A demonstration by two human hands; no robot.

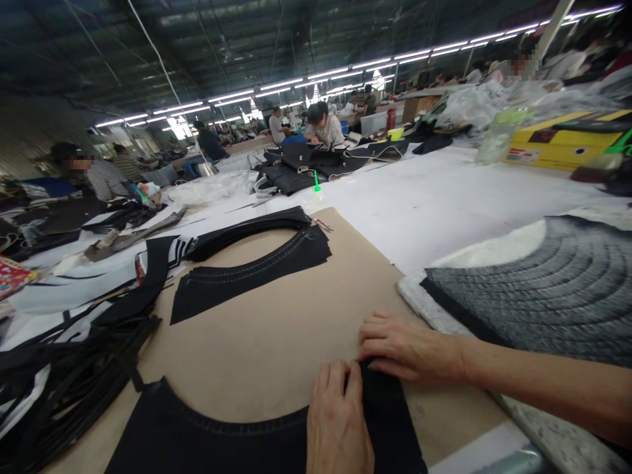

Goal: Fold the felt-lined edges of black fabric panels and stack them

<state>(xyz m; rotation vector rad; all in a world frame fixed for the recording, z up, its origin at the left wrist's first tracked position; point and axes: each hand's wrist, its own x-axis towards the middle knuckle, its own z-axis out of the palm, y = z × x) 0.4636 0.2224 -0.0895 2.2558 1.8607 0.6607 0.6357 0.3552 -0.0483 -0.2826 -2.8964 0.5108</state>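
Observation:
A black fabric piece (257, 447) with a curved, notched inner edge lies in front of me on a brown board (276, 342). My left hand (340, 418) is closed at the end of that curve, fingers together and pressed down on the fabric. Beside it, my right hand (409, 349) has its fingers bent over the upper corner and pinches the edge. The fingertips of both hands almost meet, and the bit of edge between them is partly hidden. Farther up the board rests another black curved piece (247, 273) with pale marks along its edge.
A stack of black curved strips (251, 230) lies behind it, near small pink-handled snips (323, 225). Black strips (74, 375) are heaped at left. A pile of ridged grey-black pieces (543, 283) stands at right. A green-tipped bottle (316, 187) and yellow box (557, 141) sit farther back.

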